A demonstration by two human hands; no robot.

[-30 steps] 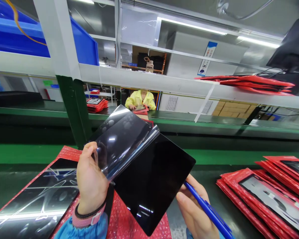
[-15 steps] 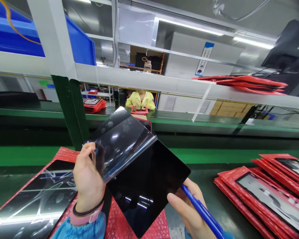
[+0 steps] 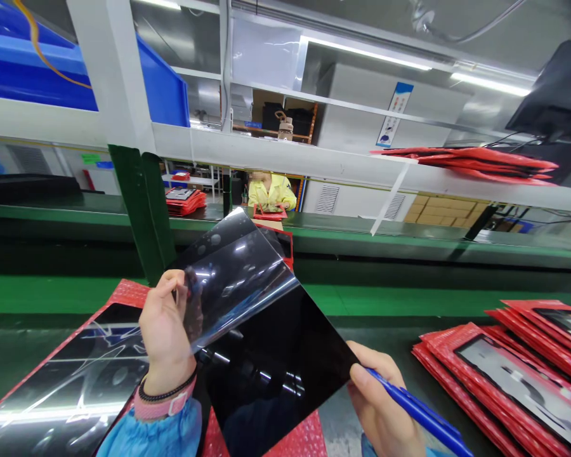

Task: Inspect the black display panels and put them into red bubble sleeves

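Note:
A black glass screen panel (image 3: 271,368) is held tilted in front of me. Clear protective film (image 3: 238,273) curls back over its far-left part, its lower-right portion bare. My left hand (image 3: 166,324), closed, pinches the film's left edge. At the panel's right corner, my right hand (image 3: 380,393) grips the panel between thumb and fingers, and a blue pen (image 3: 419,406) lies in the same hand. Beneath the panel, a red bubble-wrap bag (image 3: 309,435) rests on the bench. Another film-covered panel (image 3: 71,381) lies on red bubble wrap at the left.
Red bubble bags (image 3: 509,374) with grey-backed panels are stacked at right. Another red-edged panel (image 3: 280,244) lies beyond my panel. A green post (image 3: 140,209) stands at left, and a white shelf beam (image 3: 323,158) crosses ahead. A person in yellow (image 3: 271,190) sits opposite.
The film is still folded back in my left hand. My right hand has moved right and slightly up to the panel's corner, and the panel has tilted.

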